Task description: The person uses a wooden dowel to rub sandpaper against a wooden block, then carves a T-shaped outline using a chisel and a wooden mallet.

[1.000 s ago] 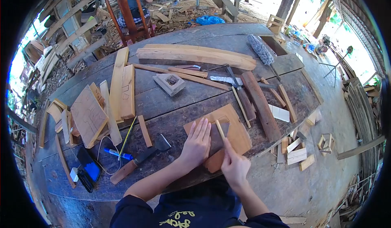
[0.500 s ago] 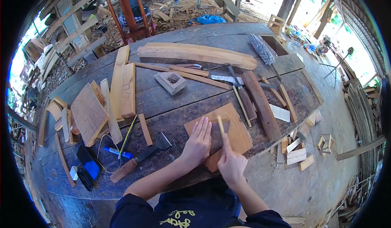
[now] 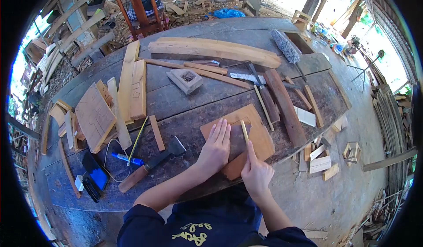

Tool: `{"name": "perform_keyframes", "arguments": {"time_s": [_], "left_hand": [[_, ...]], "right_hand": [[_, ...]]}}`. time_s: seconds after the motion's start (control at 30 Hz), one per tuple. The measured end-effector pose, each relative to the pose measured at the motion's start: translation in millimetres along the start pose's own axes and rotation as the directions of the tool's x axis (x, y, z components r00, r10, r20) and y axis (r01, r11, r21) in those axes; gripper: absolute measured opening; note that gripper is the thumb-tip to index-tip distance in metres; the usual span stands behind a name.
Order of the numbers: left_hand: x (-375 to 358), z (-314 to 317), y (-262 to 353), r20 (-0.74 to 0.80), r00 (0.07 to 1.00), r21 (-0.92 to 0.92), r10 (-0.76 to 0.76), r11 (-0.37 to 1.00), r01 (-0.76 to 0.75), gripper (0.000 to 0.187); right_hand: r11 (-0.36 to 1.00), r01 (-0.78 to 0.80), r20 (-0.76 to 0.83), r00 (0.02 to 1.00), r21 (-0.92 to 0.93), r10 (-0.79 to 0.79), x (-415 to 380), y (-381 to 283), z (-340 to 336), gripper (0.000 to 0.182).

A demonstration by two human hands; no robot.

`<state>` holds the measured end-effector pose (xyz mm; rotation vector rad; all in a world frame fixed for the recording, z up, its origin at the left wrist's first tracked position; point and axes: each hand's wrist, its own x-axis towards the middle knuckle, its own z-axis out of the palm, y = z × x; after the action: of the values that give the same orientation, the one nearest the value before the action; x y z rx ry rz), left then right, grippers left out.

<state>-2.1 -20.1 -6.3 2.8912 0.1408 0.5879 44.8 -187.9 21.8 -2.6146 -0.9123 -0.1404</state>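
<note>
Across the dark, worn wooden bench [image 3: 183, 119], the head view shows a thin dark-brown flat sheet [image 3: 237, 146] atop a flat orange-brown wooden board [image 3: 262, 140]. Over that board, the left hand [image 3: 214, 146] lies on the sheet, fingers extended and grasping nothing, while the right hand's [image 3: 257, 173] fingers pinch a slim pale wooden stick [image 3: 245, 131]. Slack left-hand pressure could let the sheet skid across the board.

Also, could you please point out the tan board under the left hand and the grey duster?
Tan board [image 3: 261, 136], head view: its bare right side.
Grey duster [image 3: 285, 47], head view: its fluffy part.
</note>
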Motion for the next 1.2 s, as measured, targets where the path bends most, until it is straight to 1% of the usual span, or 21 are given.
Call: {"name": "perform_keyframes", "arguments": {"time_s": [0.07, 0.13, 0.17, 0.2, 0.23, 0.3, 0.33, 0.37, 0.43, 0.47, 0.5, 0.53, 0.57, 0.63, 0.7, 0.77, 0.83, 0.97, 1.03, 1.17, 1.2], "left_hand": [[0.6, -1.3, 0.2, -0.002, 1.000, 0.007, 0.000, 1.000, 0.000, 0.057], [0.1, 0.5, 1.1, -0.008, 1.000, 0.053, -0.001, 0.999, 0.001, 0.056], [0.3, 1.5, 1.3, 0.014, 1.000, 0.040, -0.011, 0.999, 0.010, 0.056], [1.8, 2.9, 1.3, -0.013, 1.000, 0.045, -0.017, 0.999, 0.017, 0.056], [0.3, 4.5, 2.2, -0.030, 0.999, 0.046, -0.026, 0.999, 0.027, 0.056], [1.1, 7.1, 0.5, -0.013, 0.999, 0.001, -0.049, 0.999, 0.049, 0.055], [0.6, 7.9, 0.0, -0.037, 0.999, 0.003, -0.035, 0.999, 0.036, 0.054], [-0.1, 8.3, -0.3, -0.060, 0.998, 0.004, -0.020, 1.000, 0.021, 0.054], [1.0, 5.4, -0.6, -0.034, 0.999, 0.017, -0.015, 1.000, 0.016, 0.053], [0.7, 4.8, 0.1, -0.044, 0.999, 0.048, 0.003, 0.999, -0.001, 0.053], [-0.7, 5.7, 1.2, -0.019, 1.000, 0.032, -0.001, 0.999, 0.002, 0.053], [-0.6, 6.4, 1.5, -0.034, 0.999, 0.041, -0.007, 0.999, 0.009, 0.053], [0.8, 6.5, 1.7, -0.060, 0.998, 0.054, -0.012, 0.998, 0.016, 0.052], [1.4, 6.3, 3.1, -0.045, 0.999, 0.075, -0.023, 0.997, 0.027, 0.051], [1.5, 6.1, 3.3, -0.054, 0.998, 0.035, -0.035, 0.999, 0.037, 0.051], [1.7, 6.2, 1.3, -0.039, 0.999, 0.063, -0.024, 0.998, 0.026, 0.052], [-0.1, 5.9, 2.0, -0.013, 1.000, 0.084, -0.009, 0.996, 0.010, 0.052], [0.1, 5.5, 4.0, -0.031, 0.999, 0.074, -0.024, 0.997, 0.026, 0.051], [2.6, 5.5, 3.4, -0.045, 0.998, 0.063, -0.040, 0.997, 0.043, 0.051], [2.9, 5.2, 0.7, -0.035, 0.999, 0.056, -0.014, 0.998, 0.016, 0.050], [0.5, 5.3, 1.9, -0.028, 1.000, 0.069, -0.004, 0.998, 0.006, 0.050]], "right_hand": [[0.994, 0.069, -0.101, 0.992, -0.089, -0.078, 15.8, 1.1, 8.7, 0.065], [0.994, 0.054, -0.079, 0.995, -0.099, -0.062, 22.5, -5.1, 7.9, 0.065], [0.993, 0.043, -0.074, 0.996, -0.108, -0.051, 21.5, -7.4, 8.6, 0.065], [0.994, 0.050, -0.083, 0.995, -0.094, -0.058, 17.7, -4.4, 9.9, 0.064], [0.995, 0.043, -0.048, 0.998, -0.095, -0.047, 8.6, -2.2, 9.2, 0.064], [0.992, 0.067, -0.089, 0.993, -0.106, -0.076, -7.2, 1.0, 5.4, 0.064], [0.998, 0.018, -0.031, 0.999, -0.061, -0.020, -11.2, 1.0, 2.6, 0.060], [0.998, 0.007, 0.001, 1.000, -0.062, -0.007, -8.8, 1.0, 2.2, 0.060], [0.994, 0.044, -0.074, 0.996, -0.102, -0.052, 3.5, 1.3, 6.9, 0.060], [0.994, 0.029, -0.045, 0.998, -0.101, -0.034, 11.8, 0.8, 11.4, 0.060], [0.989, 0.055, -0.087, 0.994, -0.134, -0.068, 21.2, -0.2, 16.7, 0.062], [0.982, 0.083, -0.134, 0.985, -0.169, -0.106, 22.9, -1.3, 18.6, 0.063], [0.982, 0.078, -0.125, 0.987, -0.172, -0.100, 18.3, -2.6, 16.1, 0.063], [0.983, 0.049, -0.076, 0.995, -0.175, -0.063, 7.8, -5.1, 9.4, 0.061], [0.983, 0.054, -0.074, 0.995, -0.173, -0.068, -0.5, -1.3, 7.5, 0.061], [0.985, 0.051, -0.065, 0.996, -0.165, -0.062, 1.9, 1.2, 10.4, 0.061], [0.981, 0.112, -0.147, 0.980, -0.157, -0.135, 16.3, 2.8, 15.3, 0.062], [0.984, 0.086, -0.128, 0.986, -0.153, -0.106, 9.8, -3.6, 12.4, 0.061], [0.983, 0.054, -0.052, 0.997, -0.178, -0.064, -5.9, -2.7, 4.8, 0.059], [0.985, 0.062, -0.068, 0.995, -0.160, -0.074, 3.4, 0.5, 9.0, 0.060], [0.984, 0.079, -0.103, 0.990, -0.157, -0.096, 11.5, 1.0, 13.5, 0.061]]}}
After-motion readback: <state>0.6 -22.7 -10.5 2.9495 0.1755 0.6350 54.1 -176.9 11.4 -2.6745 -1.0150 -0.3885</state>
